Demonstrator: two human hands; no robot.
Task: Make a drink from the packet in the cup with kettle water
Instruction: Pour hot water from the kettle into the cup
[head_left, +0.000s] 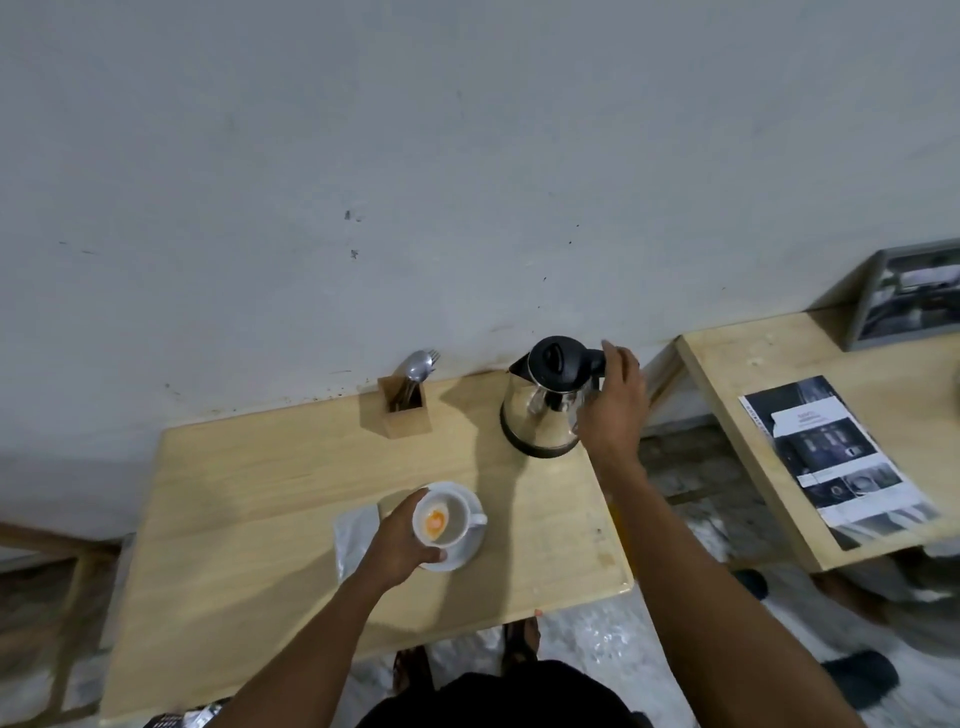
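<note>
A white cup with orange powder in its bottom stands on a white saucer near the middle of the wooden table. My left hand wraps around the cup's left side. A silver packet lies flat just left of the saucer. At the back right of the table stands a steel kettle with a black lid. My right hand is at its black handle, fingers curled around it.
A wooden holder with spoons and a fork stands against the wall, left of the kettle. A second wooden table on the right carries a printed sheet and a framed picture. Sandalled feet show below the table edge.
</note>
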